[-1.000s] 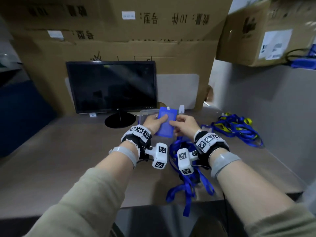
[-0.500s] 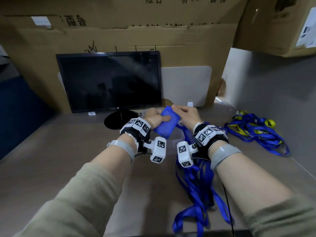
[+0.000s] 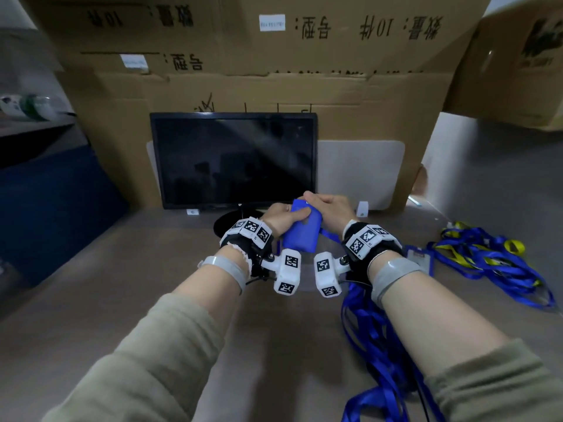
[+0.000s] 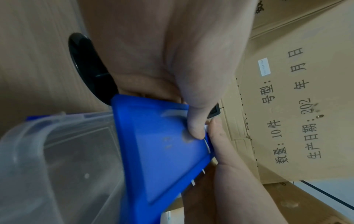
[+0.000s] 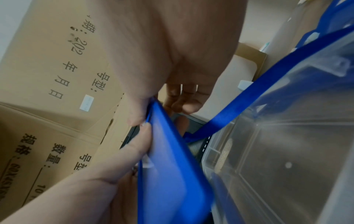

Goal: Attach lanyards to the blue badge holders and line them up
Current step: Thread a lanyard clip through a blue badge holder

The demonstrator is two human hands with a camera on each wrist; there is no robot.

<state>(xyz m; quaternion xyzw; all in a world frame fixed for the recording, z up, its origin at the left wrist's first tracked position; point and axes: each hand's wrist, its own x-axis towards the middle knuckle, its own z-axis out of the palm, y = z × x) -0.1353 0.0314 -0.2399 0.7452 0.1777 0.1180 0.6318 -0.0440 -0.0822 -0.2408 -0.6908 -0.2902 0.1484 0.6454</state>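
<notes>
Holding the badge holder above the tabletop, we pinch it in both hands: left hand, right hand, lanyard trailing.

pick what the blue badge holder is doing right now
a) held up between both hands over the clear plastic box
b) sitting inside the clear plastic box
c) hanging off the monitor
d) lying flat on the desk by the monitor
a: the left hand and right hand both grip the blue badge holder off the desk, with the clear plastic box beneath it.
</notes>
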